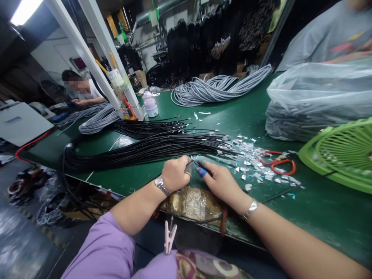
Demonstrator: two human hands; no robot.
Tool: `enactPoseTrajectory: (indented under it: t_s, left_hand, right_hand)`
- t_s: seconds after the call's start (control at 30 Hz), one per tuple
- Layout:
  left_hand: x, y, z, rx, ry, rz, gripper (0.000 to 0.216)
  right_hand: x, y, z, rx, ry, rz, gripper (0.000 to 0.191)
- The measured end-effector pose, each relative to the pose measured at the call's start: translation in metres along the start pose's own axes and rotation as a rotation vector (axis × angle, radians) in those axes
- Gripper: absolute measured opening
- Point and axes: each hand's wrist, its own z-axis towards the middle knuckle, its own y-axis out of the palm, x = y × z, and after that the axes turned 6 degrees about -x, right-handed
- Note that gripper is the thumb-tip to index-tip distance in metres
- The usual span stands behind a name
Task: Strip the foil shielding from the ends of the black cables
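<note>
My left hand [176,173] is closed in a pinch, a grey cover on its fingertip, at the thin stripped wires [195,158] of a cable end. Close beside it, my right hand [222,180] is also closed, with blue wrapping on one digit, gripping the black cable just behind those wires. A length of black cable [280,195] shows on the table beyond my right wrist. Just past my hands lies a thick bundle of black cables [151,149], their stripped ends pointing right. Scraps of foil and blue bits [250,159] are scattered near those ends.
Red-handled scissors [283,166] lie among the scraps. A green fan [345,151] and a plastic-bagged stack [316,104] stand right. Coiled grey cables [215,89] and a lilac bottle [150,104] sit farther back. A taped pad [194,203] lines the near edge. Two people sit across.
</note>
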Motion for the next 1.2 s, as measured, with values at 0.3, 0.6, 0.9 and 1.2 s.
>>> enactPoseTrajectory:
  t_s: [0.3,0.6,0.9,1.2]
  left_hand:
    - [0.001,0.000,-0.001,0.010,0.024,0.069,0.012]
    - [-0.006,0.003,0.003,0.041,0.029,-0.381,0.012]
    - [-0.002,-0.003,0.009,-0.164,-0.133,-1.042,0.028]
    - [-0.005,-0.008,0.013,-0.356,-0.239,-1.303,0.035]
  right_hand:
    - [-0.002,0.000,0.001,-0.001,-0.006,0.076,0.022]
    - [0.000,-0.004,0.002,0.016,-0.023,0.035,0.024]
    - [-0.002,-0.007,0.000,0.037,-0.075,-0.003,0.026]
    - [0.000,-0.008,-0.001,0.034,-0.104,-0.019,0.027]
